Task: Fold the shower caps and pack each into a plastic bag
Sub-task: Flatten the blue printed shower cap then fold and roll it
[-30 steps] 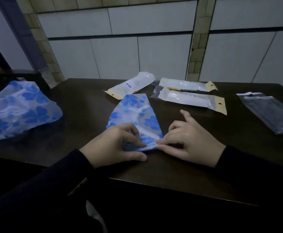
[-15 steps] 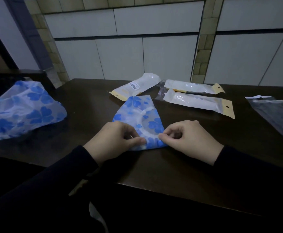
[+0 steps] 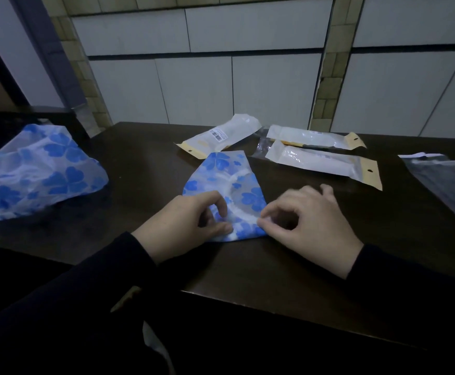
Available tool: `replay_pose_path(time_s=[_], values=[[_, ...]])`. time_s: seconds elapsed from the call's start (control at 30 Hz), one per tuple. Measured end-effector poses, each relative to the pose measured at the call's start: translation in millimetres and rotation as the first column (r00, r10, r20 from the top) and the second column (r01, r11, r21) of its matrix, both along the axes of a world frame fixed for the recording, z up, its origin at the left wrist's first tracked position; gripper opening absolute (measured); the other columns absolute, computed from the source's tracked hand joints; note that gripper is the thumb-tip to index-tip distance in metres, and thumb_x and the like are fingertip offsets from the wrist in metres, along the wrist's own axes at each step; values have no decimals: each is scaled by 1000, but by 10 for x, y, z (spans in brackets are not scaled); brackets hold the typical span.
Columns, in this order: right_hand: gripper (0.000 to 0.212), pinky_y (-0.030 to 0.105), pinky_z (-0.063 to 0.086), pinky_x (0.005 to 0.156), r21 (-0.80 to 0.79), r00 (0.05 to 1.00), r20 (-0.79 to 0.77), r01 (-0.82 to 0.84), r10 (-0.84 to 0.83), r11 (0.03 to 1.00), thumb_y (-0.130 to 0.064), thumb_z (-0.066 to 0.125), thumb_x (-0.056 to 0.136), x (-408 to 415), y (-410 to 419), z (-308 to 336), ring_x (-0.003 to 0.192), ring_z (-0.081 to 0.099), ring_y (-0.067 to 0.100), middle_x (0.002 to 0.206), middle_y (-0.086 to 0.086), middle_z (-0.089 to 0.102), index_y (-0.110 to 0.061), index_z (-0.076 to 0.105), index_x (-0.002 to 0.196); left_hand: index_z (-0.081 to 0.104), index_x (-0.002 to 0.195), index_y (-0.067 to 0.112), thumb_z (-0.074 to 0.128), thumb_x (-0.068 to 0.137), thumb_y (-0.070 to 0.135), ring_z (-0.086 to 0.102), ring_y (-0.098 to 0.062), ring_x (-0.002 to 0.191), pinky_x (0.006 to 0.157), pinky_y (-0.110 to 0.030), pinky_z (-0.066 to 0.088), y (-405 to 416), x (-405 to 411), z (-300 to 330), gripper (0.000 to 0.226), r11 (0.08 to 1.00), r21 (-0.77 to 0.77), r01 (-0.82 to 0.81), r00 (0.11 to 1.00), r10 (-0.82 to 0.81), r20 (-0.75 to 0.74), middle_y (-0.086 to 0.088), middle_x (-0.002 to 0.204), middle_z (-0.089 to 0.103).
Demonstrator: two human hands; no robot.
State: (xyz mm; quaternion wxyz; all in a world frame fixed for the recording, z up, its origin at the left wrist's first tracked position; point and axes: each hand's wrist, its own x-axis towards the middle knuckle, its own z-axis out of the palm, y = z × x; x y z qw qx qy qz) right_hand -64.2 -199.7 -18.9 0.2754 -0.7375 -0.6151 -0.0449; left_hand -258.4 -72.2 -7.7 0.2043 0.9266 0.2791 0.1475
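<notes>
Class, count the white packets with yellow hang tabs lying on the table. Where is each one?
3. One with a barcode label lies behind the shower cap being folded; two lie to its right, the farther packet behind the nearer packet. None seems hidden.

Folded cap (image 3: pixel 226 182) on table (image 3: pixel 248 272), bags (image 3: pixel 321 163) behind.

— The folded blue-flowered translucent plastic shower cap (image 3: pixel 227 185)?
— Thin, soft-sheened film, creased.
— The dark brown wooden worktop (image 3: pixel 150 169)?
— Smooth, faintly glossy.
— The white plastic packets with yellow card headers (image 3: pixel 321 163)?
— Shiny, crinkled plastic.
</notes>
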Motion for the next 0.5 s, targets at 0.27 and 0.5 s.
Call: replay_pose_path(time_s=[0.27, 0.5], values=[[38, 52, 12, 106, -25, 919, 275, -285, 281, 958, -50, 38, 89, 97, 4, -36, 89, 54, 12, 93, -20, 67, -37, 73, 97, 77, 97, 28, 56, 89, 50, 59, -7, 77, 66, -26, 49, 100, -116, -77, 31, 878, 362, 313, 941, -338, 6, 11, 94, 64], [51, 33, 39, 86, -222, 928, 182, -284, 326, 933, -68, 34, 81, 181, 13, 62, 96, 45, 4, 109, -22, 59, -46, 63, 117, 78, 95, 28, 69, 75, 58, 59, -4, 85, 73, -23, 47, 166, -129, -137, 37, 951, 147, 271, 947, -290, 135, 17, 94, 63]])
